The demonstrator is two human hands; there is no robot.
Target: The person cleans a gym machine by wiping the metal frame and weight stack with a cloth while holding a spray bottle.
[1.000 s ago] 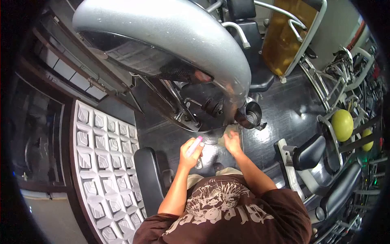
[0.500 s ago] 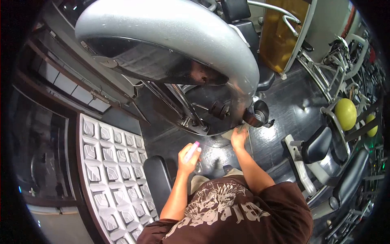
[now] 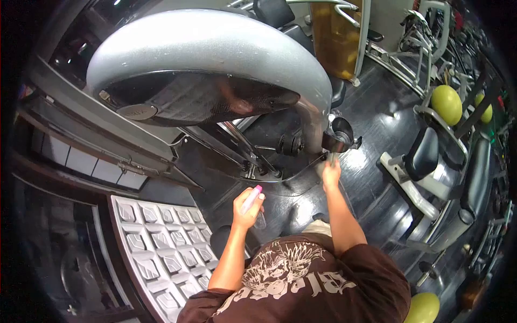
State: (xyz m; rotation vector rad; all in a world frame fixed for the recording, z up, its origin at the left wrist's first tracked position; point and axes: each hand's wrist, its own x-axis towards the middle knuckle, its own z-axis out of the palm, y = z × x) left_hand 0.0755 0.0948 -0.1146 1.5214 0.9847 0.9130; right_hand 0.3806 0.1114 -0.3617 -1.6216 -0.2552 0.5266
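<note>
My left hand (image 3: 246, 209) is closed around a pink-capped bottle (image 3: 252, 199), held upright with its cap pointing up and away from me. My right hand (image 3: 331, 173) is closed on a cloth (image 3: 321, 169), which is pale and blurred, just below the black round cup holder (image 3: 341, 129) of the machine. The large silver machine frame (image 3: 226, 40) arches above both hands, with a glossy dark panel (image 3: 199, 97) on its underside.
White molded panels (image 3: 167, 237) stand at the lower left. At the right are a black padded bench (image 3: 421, 153), yellow-green balls (image 3: 446, 105) and more gym equipment. Metal bars (image 3: 250, 148) run down to the dark floor (image 3: 301, 207).
The view has shifted, so the machine sits further left. My right hand has moved slightly right, closer to the cup holder. The bottle is still in my left hand.
</note>
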